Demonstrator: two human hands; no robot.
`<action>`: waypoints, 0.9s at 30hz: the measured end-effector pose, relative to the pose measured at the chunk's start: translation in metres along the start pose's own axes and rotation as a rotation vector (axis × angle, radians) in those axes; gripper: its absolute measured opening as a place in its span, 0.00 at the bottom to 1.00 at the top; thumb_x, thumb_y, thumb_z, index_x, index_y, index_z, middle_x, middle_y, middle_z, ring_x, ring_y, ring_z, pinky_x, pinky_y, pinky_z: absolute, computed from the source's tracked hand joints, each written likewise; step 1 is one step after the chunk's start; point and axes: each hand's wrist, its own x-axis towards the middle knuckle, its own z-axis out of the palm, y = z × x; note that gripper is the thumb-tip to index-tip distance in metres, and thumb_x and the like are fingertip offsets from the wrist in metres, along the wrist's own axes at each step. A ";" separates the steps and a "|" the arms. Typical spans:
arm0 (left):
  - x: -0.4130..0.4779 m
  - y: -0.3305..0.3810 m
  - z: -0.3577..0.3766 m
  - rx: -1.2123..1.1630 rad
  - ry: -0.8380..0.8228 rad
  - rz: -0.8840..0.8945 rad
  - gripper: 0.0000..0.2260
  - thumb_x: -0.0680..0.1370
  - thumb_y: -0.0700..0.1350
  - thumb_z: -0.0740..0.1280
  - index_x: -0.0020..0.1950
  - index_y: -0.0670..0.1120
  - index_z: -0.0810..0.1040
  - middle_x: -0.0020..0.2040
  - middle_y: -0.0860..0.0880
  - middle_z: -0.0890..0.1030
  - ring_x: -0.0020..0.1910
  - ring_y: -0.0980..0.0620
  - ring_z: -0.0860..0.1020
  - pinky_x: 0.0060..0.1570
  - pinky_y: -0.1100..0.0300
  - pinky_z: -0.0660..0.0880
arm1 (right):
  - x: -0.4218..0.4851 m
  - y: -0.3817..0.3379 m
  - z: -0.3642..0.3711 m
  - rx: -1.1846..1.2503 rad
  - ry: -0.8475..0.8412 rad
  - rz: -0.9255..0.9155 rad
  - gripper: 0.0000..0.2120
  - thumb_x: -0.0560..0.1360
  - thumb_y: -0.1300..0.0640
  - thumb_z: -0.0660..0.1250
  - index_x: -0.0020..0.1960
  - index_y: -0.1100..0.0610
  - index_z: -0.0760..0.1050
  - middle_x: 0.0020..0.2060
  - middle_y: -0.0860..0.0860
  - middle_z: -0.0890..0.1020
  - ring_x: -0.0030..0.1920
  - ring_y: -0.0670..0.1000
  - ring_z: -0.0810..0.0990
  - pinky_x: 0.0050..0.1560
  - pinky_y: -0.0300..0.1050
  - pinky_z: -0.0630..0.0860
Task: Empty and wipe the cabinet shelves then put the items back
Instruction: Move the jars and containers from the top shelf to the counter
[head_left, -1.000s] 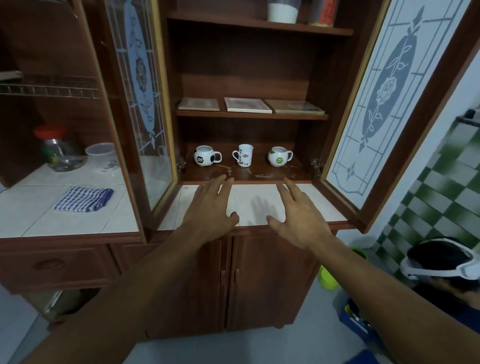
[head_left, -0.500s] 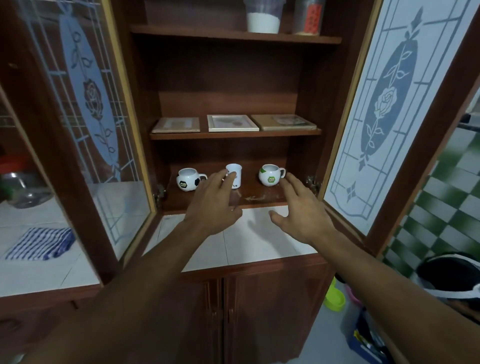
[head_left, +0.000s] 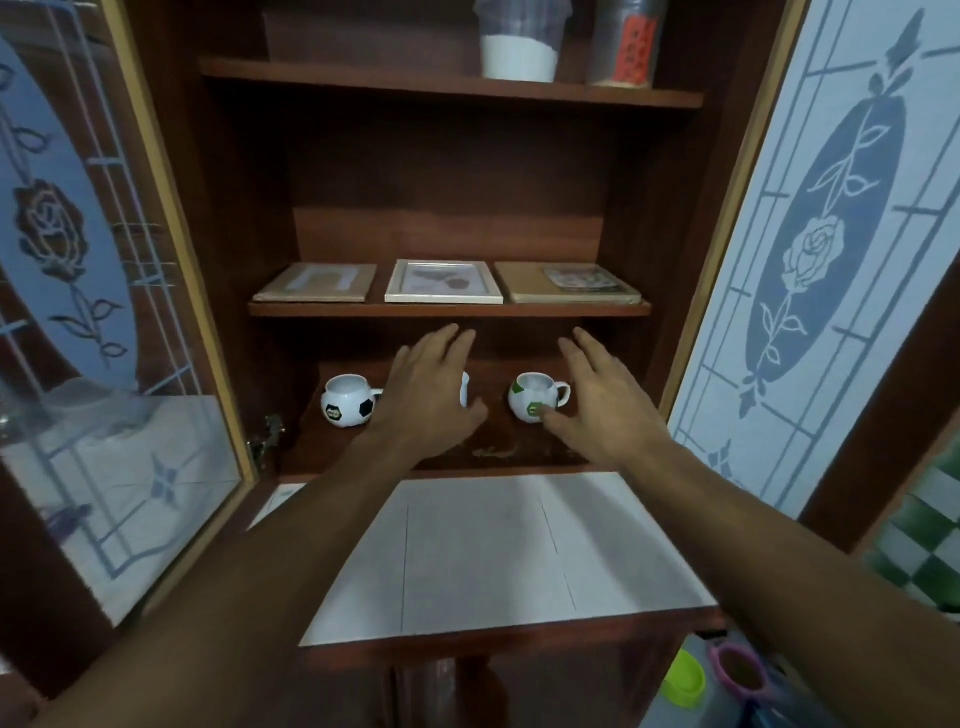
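Bottom shelf (head_left: 498, 453), left to right. Football mug (head_left: 345, 408) stands at the left end, untouched. Left hand (head_left: 428, 395) is spread with straight fingers in front of the middle mug (head_left: 464, 389), which shows only as a white edge past the knuckles; nothing is grasped. Green-marked mug (head_left: 530, 397) stands to the right. Right hand (head_left: 605, 410) is likewise spread and empty, thumb at that mug's front; contact cannot be told. Picture frames (head_left: 444, 280) lie flat on the shelf above, containers (head_left: 519, 52) on the top one. Step, by my reading: start of emptying, bottom shelf first. Next move calls for fingers closing round a mug each, then lifting them out under the low shelf edge onto the tiled counter (head_left: 493, 561).
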 end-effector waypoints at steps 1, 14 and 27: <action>0.008 0.002 0.001 0.006 -0.001 -0.007 0.37 0.75 0.53 0.69 0.79 0.47 0.56 0.79 0.47 0.58 0.77 0.48 0.55 0.75 0.47 0.54 | 0.007 0.005 -0.002 0.005 -0.001 -0.003 0.40 0.76 0.42 0.66 0.80 0.52 0.49 0.79 0.50 0.50 0.78 0.53 0.52 0.76 0.50 0.54; 0.106 0.020 -0.020 0.008 0.141 0.054 0.37 0.70 0.55 0.66 0.76 0.44 0.63 0.75 0.42 0.64 0.73 0.42 0.64 0.69 0.39 0.63 | 0.096 0.040 -0.060 -0.035 0.168 -0.127 0.40 0.76 0.44 0.66 0.79 0.56 0.50 0.79 0.54 0.51 0.78 0.54 0.52 0.77 0.50 0.55; 0.203 0.043 -0.121 0.040 0.472 0.180 0.32 0.74 0.55 0.68 0.76 0.48 0.63 0.75 0.48 0.64 0.73 0.47 0.64 0.70 0.49 0.64 | 0.189 0.031 -0.147 -0.037 0.420 -0.162 0.40 0.75 0.43 0.68 0.79 0.56 0.53 0.79 0.53 0.53 0.77 0.56 0.58 0.74 0.50 0.60</action>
